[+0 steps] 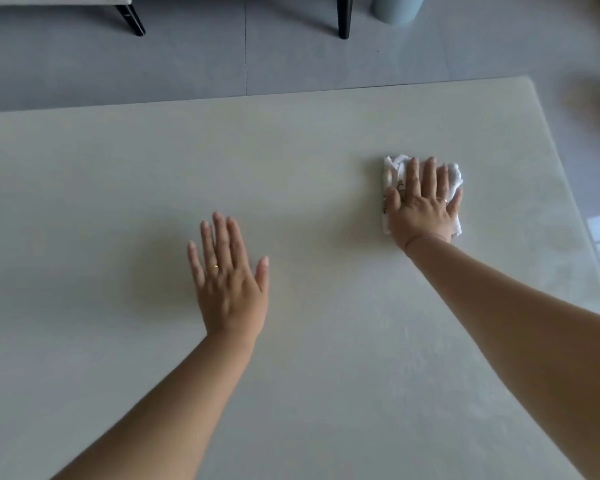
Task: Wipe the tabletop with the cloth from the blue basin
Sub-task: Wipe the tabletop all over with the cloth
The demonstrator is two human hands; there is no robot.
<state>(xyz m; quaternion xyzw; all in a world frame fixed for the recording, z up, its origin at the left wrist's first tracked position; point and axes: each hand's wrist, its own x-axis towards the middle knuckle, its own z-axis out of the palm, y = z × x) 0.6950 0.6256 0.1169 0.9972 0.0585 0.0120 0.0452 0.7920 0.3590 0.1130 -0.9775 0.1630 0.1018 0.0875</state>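
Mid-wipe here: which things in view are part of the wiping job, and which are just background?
Part of the job:
- white cloth, pressed flat under the right hand
- tabletop
- left hand, open, flat over the table, holding nothing

Background:
- pale bin on the floor
- dark furniture legs beyond the table

The blue basin is not in view.

tabletop (291,150): pale cream-grey, faint mottling
cloth (452,178): white, small brown-gold print at its left edge
rings (216,266): gold, one on each hand
floor (187,64): grey tiles
furniture legs (344,19): black
bin (394,8): light blue-grey
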